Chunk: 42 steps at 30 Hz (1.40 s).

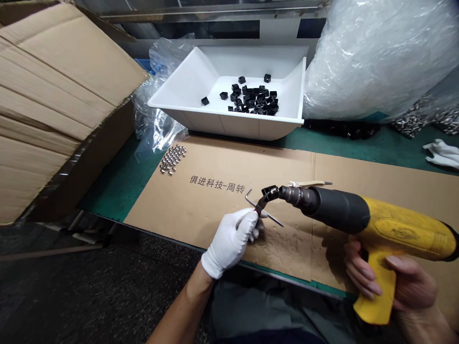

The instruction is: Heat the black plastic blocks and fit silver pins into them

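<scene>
My left hand (pixel 231 236), in a white glove, is closed round a pair of pliers (pixel 261 206); a bit of red grip shows at the fingers. At the jaws is a small black part (pixel 269 192) with a shiny metal piece in it. Bare and wrapped round the handle, my right hand (pixel 390 274) holds a yellow and black heat gun (pixel 401 229). Its metal nozzle points left, right up against the black part; whether they touch I cannot tell. Under the pliers an L-shaped hex key (pixel 274 218) lies on the cardboard sheet (pixel 215 210).
Behind stands a white tub (pixel 229 125) with several black parts (pixel 254 100) inside. Small metal pieces (pixel 173 159) lie grouped at the left. A thin pale-handled tool (pixel 310 183) rests behind the nozzle. A large carton (pixel 64 95), plastic wrap (pixel 373 62) and a white glove (pixel 443 154) flank the work area.
</scene>
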### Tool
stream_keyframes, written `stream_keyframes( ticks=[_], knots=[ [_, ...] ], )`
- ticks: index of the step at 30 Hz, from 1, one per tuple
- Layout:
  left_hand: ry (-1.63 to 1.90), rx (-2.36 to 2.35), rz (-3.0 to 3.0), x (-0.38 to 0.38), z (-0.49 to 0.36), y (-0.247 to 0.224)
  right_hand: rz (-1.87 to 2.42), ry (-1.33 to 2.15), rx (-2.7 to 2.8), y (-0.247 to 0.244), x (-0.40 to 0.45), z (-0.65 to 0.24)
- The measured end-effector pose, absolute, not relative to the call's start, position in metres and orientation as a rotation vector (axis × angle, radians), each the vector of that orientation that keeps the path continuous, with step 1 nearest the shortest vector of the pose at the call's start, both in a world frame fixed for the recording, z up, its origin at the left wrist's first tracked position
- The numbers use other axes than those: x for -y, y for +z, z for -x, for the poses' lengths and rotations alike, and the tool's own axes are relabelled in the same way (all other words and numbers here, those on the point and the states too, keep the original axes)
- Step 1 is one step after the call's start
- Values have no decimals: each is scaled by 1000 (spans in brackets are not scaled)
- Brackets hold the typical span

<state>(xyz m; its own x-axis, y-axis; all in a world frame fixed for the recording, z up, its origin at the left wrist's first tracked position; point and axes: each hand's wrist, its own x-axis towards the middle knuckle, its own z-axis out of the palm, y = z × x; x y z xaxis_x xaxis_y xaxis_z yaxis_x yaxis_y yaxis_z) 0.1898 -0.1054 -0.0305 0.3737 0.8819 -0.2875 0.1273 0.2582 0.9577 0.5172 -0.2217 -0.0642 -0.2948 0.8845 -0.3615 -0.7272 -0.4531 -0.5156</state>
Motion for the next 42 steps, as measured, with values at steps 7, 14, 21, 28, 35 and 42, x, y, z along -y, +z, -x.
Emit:
stream_keyframes(
  ticks=[7,14,21,28,35,42],
  knots=[
    [716,-1062,-1177,108,-195,-30,760,1908,302,-63,221,-518],
    [710,-1055,-1185,107,-194,-31,759,1904,302,-64,221,-517],
    [702,-1065,-1179,108,-194,-32,744,1926,314,-63,220,-517],
    [724,-1043,-1173,108,-196,-30,755,1898,308,-62,221,-516],
    [716,-1025,-1154,109,-197,-33,743,1906,289,-63,221,-516],
    [713,-1025,-1134,109,-198,-33,734,1897,287,-61,221,-516]
  ],
)
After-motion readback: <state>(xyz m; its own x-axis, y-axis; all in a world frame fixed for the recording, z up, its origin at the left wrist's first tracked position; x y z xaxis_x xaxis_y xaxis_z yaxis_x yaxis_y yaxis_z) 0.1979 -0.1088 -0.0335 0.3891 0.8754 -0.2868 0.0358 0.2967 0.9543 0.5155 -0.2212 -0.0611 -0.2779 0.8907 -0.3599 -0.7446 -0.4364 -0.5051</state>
